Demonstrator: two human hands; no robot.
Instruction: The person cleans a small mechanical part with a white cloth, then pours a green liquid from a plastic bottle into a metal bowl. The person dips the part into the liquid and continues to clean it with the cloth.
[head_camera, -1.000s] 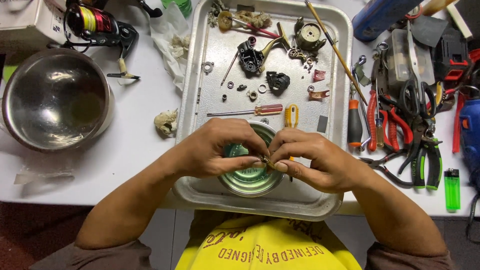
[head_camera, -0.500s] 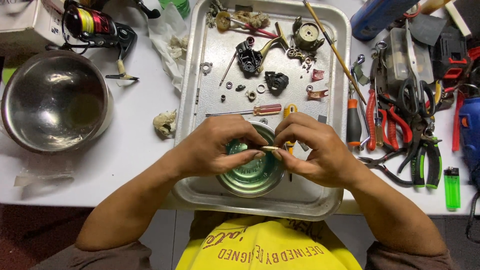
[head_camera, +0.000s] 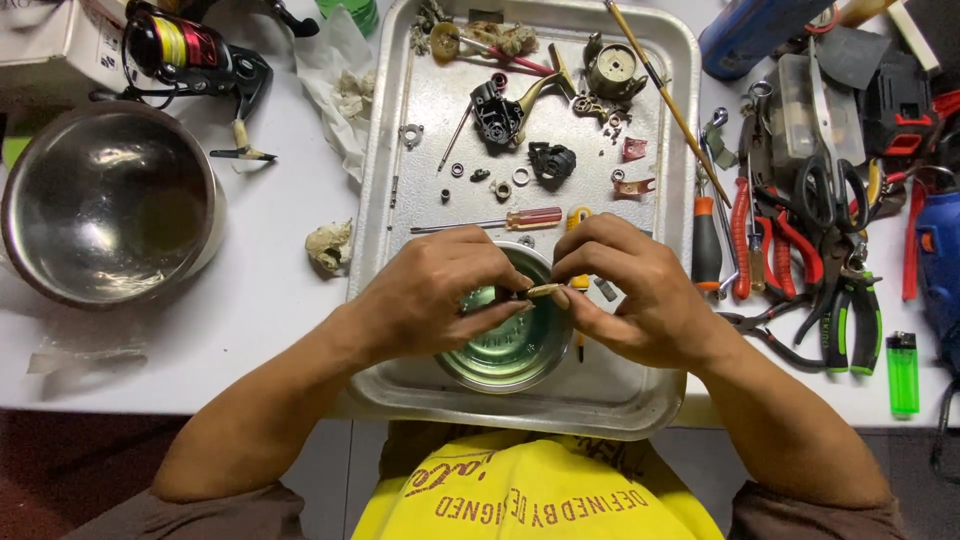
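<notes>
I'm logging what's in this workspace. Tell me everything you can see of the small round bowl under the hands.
The small metal bowl sits upright in the near part of the metal tray. It is round, shiny, with a greenish tint inside that may be liquid or reflection. Left hand and right hand hover over it, covering part of its rim and pinching a small brass-coloured part above it.

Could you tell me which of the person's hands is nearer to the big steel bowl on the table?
Left. The left hand is over the tray, right of the steel bowl; the right hand lies farther right still.

Bare forearms, yellow shirt (head_camera: 530, 490) (reddish lettering), brown sleeves (head_camera: 180, 512)
</notes>
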